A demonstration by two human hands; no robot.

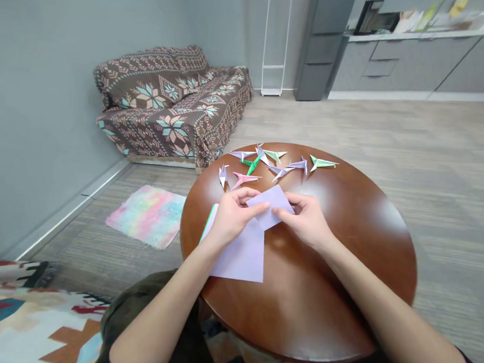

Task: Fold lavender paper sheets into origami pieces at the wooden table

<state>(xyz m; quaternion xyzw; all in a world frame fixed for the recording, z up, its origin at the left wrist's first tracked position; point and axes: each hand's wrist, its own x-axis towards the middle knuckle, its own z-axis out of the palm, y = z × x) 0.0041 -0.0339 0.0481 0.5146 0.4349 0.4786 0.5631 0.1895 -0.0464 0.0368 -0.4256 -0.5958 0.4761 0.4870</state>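
Between both hands is a folded lavender paper square (pixel 272 198), turned like a diamond above the table. My left hand (pixel 239 210) pinches its left side, thumb on top and fingers underneath. On the other side my right hand (pixel 304 215) grips it the same way, the two thumbs almost meeting near the middle. Beneath my left hand lies a stack of lavender paper sheets (pixel 241 258), with a green edge peeking out at its left. Just past my hands sit folded paper birds, among them a pink one (pixel 245 179), a bright green one (pixel 252 164) and several lavender ones.
Everything rests on a round brown wooden table (pixel 341 303) with a glossy top. Beyond it stand a patterned covered sofa (pixel 176 105), a grey fridge (pixel 324 42) and kitchen cabinets (pixel 404 68). A fluffy pastel rug (pixel 148 215) lies on the floor at left.
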